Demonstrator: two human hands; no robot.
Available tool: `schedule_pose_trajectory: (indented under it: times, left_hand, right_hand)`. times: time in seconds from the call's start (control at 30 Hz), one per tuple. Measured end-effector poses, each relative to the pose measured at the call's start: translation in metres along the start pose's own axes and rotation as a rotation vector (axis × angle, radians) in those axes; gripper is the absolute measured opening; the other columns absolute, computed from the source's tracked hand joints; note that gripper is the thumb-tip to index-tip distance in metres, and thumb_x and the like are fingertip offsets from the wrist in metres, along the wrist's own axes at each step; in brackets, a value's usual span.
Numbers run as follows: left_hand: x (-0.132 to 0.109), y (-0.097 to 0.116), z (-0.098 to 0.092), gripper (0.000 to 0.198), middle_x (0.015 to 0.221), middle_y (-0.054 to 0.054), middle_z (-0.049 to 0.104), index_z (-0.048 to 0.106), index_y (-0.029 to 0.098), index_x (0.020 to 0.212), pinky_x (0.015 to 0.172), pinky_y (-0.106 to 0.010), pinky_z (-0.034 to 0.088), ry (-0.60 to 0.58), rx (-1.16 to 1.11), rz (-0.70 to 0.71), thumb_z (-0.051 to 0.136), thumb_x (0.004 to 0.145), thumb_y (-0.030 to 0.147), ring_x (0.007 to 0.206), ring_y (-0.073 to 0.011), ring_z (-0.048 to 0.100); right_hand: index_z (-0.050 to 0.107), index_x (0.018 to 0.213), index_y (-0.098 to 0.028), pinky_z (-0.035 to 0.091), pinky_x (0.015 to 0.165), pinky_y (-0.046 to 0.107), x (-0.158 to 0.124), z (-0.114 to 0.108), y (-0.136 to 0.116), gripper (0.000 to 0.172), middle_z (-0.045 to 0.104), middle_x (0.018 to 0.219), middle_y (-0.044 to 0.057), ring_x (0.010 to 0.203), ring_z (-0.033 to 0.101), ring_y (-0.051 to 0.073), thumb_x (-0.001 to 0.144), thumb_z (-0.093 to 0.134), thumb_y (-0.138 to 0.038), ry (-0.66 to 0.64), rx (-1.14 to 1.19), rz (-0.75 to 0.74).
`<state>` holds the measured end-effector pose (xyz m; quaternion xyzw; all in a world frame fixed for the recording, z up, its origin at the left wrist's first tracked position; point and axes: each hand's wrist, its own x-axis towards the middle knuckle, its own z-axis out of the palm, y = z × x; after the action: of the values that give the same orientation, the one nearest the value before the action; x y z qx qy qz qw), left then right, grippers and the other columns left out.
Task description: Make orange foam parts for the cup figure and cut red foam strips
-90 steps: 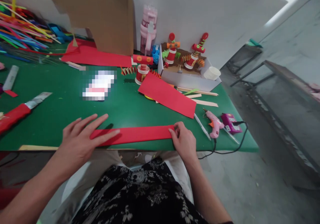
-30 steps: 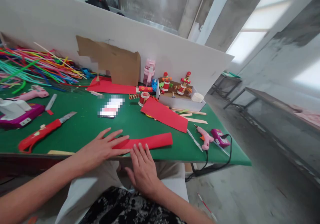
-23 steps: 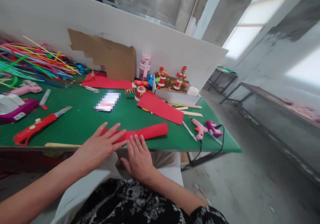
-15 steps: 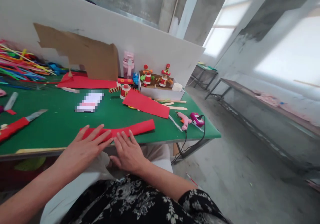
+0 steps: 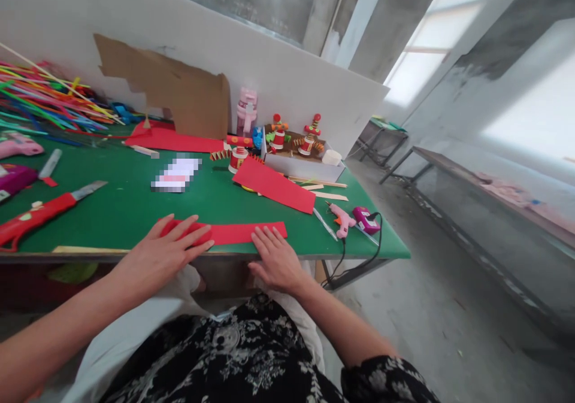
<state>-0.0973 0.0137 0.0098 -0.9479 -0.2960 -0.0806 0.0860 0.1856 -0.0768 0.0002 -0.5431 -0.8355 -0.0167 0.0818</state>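
A long red paper strip (image 5: 233, 233) lies along the front edge of the green table. My left hand (image 5: 164, 247) rests open on its left part, fingers spread over the paper. Near the strip's right end, my right hand (image 5: 276, 256) lies open with its fingertips pressing on the paper. Beyond the strip is a larger red paper piece (image 5: 274, 185), lying at a slant. A phone-shaped blurred item (image 5: 176, 174) is behind my left hand.
To the left lies a red-handled knife (image 5: 49, 211). On the right are a pink glue gun (image 5: 342, 219) and a corded purple box (image 5: 366, 218). Small decorated figures stand in a white box (image 5: 305, 167). Colourful sticks (image 5: 49, 103) and brown cardboard (image 5: 179, 94) are at the back.
My right hand has slid rightward along the strip, away from my left hand. The strip's right part now lies flatter and straighter. The view has shifted a little left.
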Motion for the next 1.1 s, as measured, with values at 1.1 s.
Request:
schedule_pose_trajectory:
  times: [1.1]
  left_hand:
    - [0.026,0.097,0.004,0.044,0.139,-0.011,0.062,0.064,0.019,0.132,0.115,-0.06,0.028,0.12,-0.009,-0.467,0.044,0.093,0.019,0.138,-0.0337,0.045]
  right_hand:
    - [0.042,0.15,-0.005,0.025,0.122,0.049,0.035,0.025,-0.052,0.073,0.045,0.153,0.017,0.147,0.032,0.032,0.084,0.058,-0.032,0.105,0.134,-0.073]
